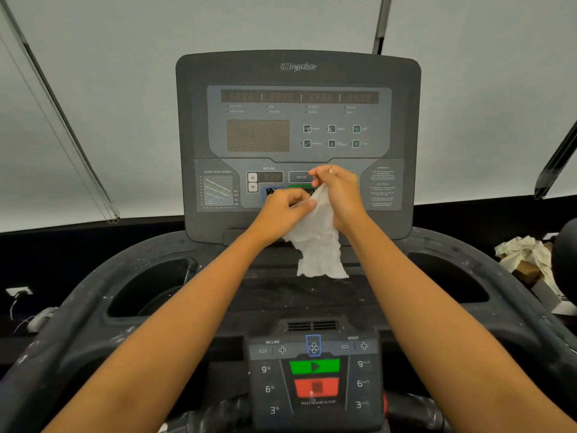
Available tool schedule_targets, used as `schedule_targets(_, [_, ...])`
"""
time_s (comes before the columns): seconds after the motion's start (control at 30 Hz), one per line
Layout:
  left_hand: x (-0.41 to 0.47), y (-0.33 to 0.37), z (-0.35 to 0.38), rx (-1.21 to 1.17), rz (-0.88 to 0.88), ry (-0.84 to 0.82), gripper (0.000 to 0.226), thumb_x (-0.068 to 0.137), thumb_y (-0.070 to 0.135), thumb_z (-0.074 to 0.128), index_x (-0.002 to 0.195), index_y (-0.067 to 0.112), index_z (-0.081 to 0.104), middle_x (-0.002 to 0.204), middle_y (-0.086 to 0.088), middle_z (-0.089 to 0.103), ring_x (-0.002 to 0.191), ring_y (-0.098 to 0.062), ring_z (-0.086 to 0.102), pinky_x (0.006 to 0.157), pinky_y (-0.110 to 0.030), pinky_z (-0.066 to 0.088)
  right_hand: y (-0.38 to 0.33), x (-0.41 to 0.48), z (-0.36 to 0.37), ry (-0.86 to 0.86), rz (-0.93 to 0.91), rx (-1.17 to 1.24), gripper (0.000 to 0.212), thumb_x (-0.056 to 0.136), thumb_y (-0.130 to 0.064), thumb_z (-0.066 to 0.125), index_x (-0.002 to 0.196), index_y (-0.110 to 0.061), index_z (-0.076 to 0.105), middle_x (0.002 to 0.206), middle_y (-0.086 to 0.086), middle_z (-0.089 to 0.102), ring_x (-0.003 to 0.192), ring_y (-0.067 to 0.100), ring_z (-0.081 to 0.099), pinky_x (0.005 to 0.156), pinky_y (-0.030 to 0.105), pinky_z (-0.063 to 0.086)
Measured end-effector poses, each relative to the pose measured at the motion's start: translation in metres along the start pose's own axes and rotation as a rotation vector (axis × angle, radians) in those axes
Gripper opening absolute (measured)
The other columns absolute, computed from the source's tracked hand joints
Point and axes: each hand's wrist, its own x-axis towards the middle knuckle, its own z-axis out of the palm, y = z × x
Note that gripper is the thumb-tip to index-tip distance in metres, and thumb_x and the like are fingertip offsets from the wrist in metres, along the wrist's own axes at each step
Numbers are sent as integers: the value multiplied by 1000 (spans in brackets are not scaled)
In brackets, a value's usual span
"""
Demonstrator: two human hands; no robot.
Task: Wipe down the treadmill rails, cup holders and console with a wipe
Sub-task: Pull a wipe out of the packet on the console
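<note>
Both hands up in front of console (pixel 298 145). Left hand (pixel 282 206) pinches wipe (pixel 318 242) edge, right hand (pixel 338 195) grips top, cloth dangling below console keypad. Looks like unfolding step, wiping not begun. Next: spread wipe flat, press onto console face.

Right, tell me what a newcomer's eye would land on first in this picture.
First, the white wipe at centre, pinched between the left hand and right hand in front of the treadmill console. Next, the green start button and red stop button at bottom centre. White specks dust the dark tray around the left cup holder.
</note>
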Motion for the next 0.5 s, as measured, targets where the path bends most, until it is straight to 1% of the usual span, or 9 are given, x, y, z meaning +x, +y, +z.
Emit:
schedule_targets(0.07, [-2,3,-2,-28,-28,40,19,93,22,58,76,13,61,71,-9,59,68,-14,53,67,-33,43,-1,-5,1,75,-83,-117,20,92,-6,54,76,-10,66,69,-1,58,68,10,53,70,23,45])
schedule_targets(0.13, [-3,8,-2,-74,-36,54,21,95,18,57,73,17,57,69,1,55,67,-11,51,66,-28,44,1,-11,-1,88,-108,-170,12,90,-19,63,82,-10,65,76,-4,59,73,9,55,73,23,47])
schedule_targets(0.17, [-4,10,-1,-101,-36,64,21,95,18,56,74,17,56,70,2,55,68,-11,51,67,-29,44,4,-14,0,79,-81,-163,22,86,-30,69,88,-9,64,83,-3,61,79,10,58,76,26,49])
schedule_targets(0.23, [-6,14,1,-153,-26,99,20,96,20,55,77,13,58,71,0,54,68,-13,49,66,-31,43,8,-23,-2,44,66,-109,55,72,-51,76,104,-8,60,101,5,66,94,19,65,81,36,55])
schedule_targets(0.27, [-7,16,2,-171,-17,118,20,96,20,55,79,10,59,72,-2,54,69,-13,49,66,-31,42,10,-29,-5,12,145,-96,66,68,-55,78,109,-7,59,107,8,67,98,23,66,80,38,56])
schedule_targets(0.3, [-7,17,4,-183,-13,131,19,95,20,56,82,7,60,75,-5,56,71,-14,50,67,-32,43,12,-36,-8,-33,202,-93,69,68,-54,78,110,-4,59,108,11,68,99,26,67,76,38,56])
schedule_targets(0.4, [-14,19,12,-177,-2,117,11,93,15,59,84,10,61,84,-7,63,77,-15,57,73,-32,50,22,-56,-24,-91,240,-31,46,82,-37,74,100,4,63,98,17,70,88,26,66,72,35,50])
schedule_targets(0.47, [-19,15,19,-179,-4,116,9,91,19,63,84,13,63,88,-9,67,81,-18,63,75,-33,53,26,-70,-33,-27,170,-4,22,88,-24,68,86,-2,61,88,14,66,81,23,61,71,35,47])
schedule_targets(0.5, [-22,14,24,-183,-1,124,11,90,20,66,84,11,64,86,-10,67,79,-18,63,72,-33,54,27,-77,-38,25,130,-35,19,90,-21,65,79,-8,57,83,11,63,78,21,58,69,34,46])
